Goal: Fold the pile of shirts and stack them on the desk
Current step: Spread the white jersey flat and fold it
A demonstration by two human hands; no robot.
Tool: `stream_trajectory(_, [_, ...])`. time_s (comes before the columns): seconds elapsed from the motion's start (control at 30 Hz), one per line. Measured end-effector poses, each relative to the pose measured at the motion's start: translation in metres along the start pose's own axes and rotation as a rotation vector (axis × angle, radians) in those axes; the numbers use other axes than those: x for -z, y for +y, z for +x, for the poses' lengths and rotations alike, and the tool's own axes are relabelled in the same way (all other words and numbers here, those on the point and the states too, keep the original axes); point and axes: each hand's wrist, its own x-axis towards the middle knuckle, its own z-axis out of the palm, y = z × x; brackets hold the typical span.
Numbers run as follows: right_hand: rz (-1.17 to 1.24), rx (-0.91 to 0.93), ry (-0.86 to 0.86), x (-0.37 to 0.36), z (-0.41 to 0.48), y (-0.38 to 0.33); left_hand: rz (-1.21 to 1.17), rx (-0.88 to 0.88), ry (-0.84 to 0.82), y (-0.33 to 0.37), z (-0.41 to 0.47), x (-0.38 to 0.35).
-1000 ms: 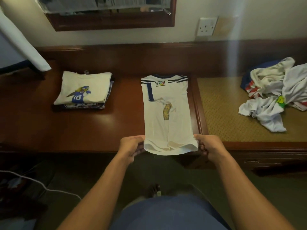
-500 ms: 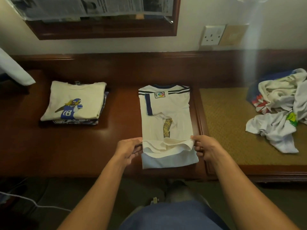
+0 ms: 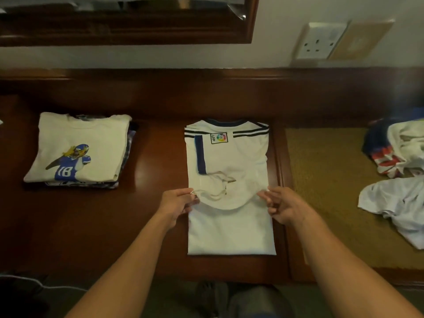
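Dark wooden desk (image 3: pixel 149 214) below a mirror frame (image 3: pixel 137 37) and a wall socket (image 3: pixel 321 42); woven mat (image 3: pixel 321 191) set into its right part.

Item 1, done: stack of folded shirts (image 3: pixel 78 138) at the desk's left, well apart from the hands. The top one is cream with a printed player numbered 18, and darker shirts show underneath.

Item 2, in hand: white football jersey (image 3: pixel 229 157) in the middle of the desk, collar away from the person, sides already turned in to a narrow strip. The left hand (image 3: pixel 177 203) pinches the left corner of its hem between thumb and fingertips, and the right hand (image 3: pixel 286 207) pinches the right corner likewise. The hem sags between them, about halfway up the jersey.

Item 3, left: pile of unfolded shirts (image 3: pixel 394 203) crumpled on the mat at the right, several of them.

Judged progress: partway, with one lengthwise fold under way and stacking and the pile still to do.

Change: a second ago the hem lay at the desk's near edge; half a second ago it was only just raised; now it has travelled further towards the collar.
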Motion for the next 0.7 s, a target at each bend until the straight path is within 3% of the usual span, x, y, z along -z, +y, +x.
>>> stream_trajectory(0.23, [-0.172, 0.232, 0.146, 0.003, 0.034, 0.007, 0.379, -0.203, 0.117, -0.022, 0.044, -0.003])
stream_trajectory(0.47, [-0.641, 0.639, 0.161, 0.0, 0.025, 0.022, 0.449, -0.251, 0.252, -0.026, 0.052, -0.013])
stream_trajectory(0.7, [-1.014, 0.768, 0.173, 0.003, 0.02, 0.035, 0.545, -0.24, 0.287, -0.035, 0.034, -0.016])
